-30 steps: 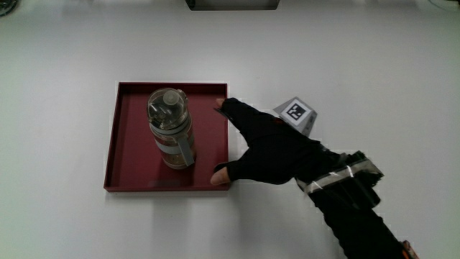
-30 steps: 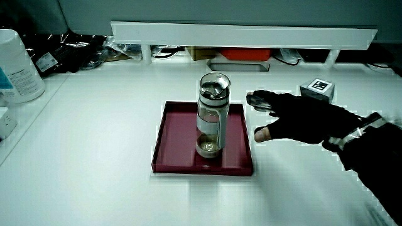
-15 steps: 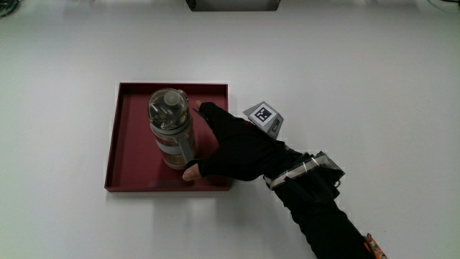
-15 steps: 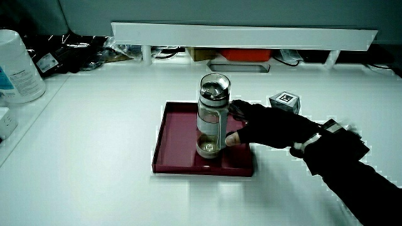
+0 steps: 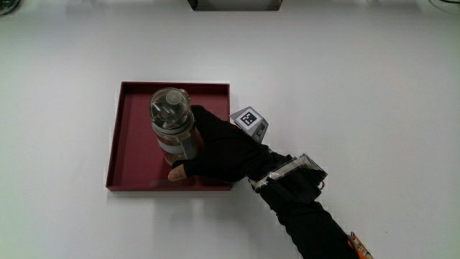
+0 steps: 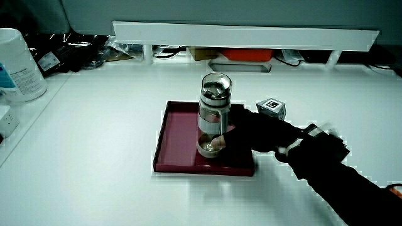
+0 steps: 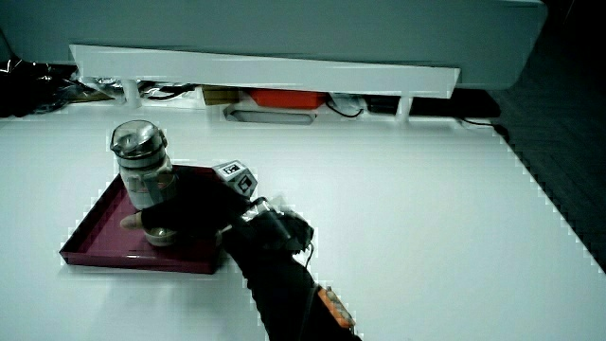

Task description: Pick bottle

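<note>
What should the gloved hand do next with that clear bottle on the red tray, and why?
Probably lift straight up: the black gloved hand already wraps the clear lidded bottle, which stands upright inside the shallow red square tray.

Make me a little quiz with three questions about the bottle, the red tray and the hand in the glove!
1. True or false: the bottle lies on its side on the bare table.
2. What is the hand doing? A) wrapping its fingers round the bottle's lower part B) resting flat on the table beside the tray C) holding the bottle's cap from above
3. Fill in: the bottle stands inside the red ____.

Key
1. False: it stands upright in the tray.
2. A; the thumb shows at the bottle's base in a side view.
3. tray
</note>
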A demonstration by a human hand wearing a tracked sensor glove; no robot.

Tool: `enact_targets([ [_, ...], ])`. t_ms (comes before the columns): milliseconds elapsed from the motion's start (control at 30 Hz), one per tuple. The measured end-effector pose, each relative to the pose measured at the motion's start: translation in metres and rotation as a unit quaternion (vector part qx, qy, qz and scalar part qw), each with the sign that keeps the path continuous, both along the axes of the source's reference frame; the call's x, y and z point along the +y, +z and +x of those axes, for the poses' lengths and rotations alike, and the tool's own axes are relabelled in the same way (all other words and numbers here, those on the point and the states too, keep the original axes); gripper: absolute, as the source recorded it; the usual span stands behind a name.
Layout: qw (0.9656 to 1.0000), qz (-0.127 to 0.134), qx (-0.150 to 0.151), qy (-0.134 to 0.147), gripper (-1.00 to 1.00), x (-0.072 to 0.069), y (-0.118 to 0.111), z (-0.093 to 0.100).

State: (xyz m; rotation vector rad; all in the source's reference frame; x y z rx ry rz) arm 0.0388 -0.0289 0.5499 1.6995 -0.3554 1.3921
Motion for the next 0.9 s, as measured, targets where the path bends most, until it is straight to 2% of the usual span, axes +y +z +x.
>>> enact_targets([
  [33, 0.999, 0.021, 0.021, 0.033, 0.0, 0.001, -0.004, 0.001],
  [67, 0.9987, 0.03, 0.018, 0.036, 0.0, 0.0, -0.003, 0.001],
  [100, 0.9999, 0.006, -0.004, 0.015, 0.04, 0.001, 0.0, 0.001],
  [133, 0.9983, 0.03, 0.016, 0.046, 0.09, 0.001, 0.005, 0.003],
  [167, 0.9997, 0.007, -0.004, 0.022, 0.13, 0.0, 0.002, 0.002],
  [200, 0.9996, 0.012, -0.005, 0.026, 0.17, 0.0, 0.003, 0.002],
  [233, 0.9982, 0.028, 0.009, 0.053, 0.22, 0.001, -0.001, 0.003],
  [267, 0.9994, 0.005, -0.014, 0.033, 0.26, 0.0, 0.002, 0.003],
  [333, 0.9985, 0.014, -0.012, 0.051, 0.35, 0.001, 0.004, 0.005],
  [367, 0.998, 0.011, -0.025, 0.058, 0.39, 0.001, 0.005, 0.005],
  [433, 0.9969, 0.011, -0.024, 0.074, 0.48, 0.002, 0.003, 0.007],
  [567, 0.9952, 0.017, -0.035, 0.09, 0.65, 0.004, 0.008, 0.006],
  [600, 0.9943, 0.011, -0.04, 0.099, 0.7, 0.005, 0.009, 0.006],
  [667, 0.9924, 0.014, -0.05, 0.112, 0.78, 0.007, 0.011, 0.005],
  [733, 0.9918, 0.007, -0.047, 0.118, 0.87, 0.008, 0.01, 0.006],
  [833, 0.991, 0.02, -0.047, 0.124, 1.0, 0.009, 0.011, 0.007],
  [900, 0.9895, 0.03, -0.056, 0.13, 1.0, 0.009, 0.009, 0.007],
])
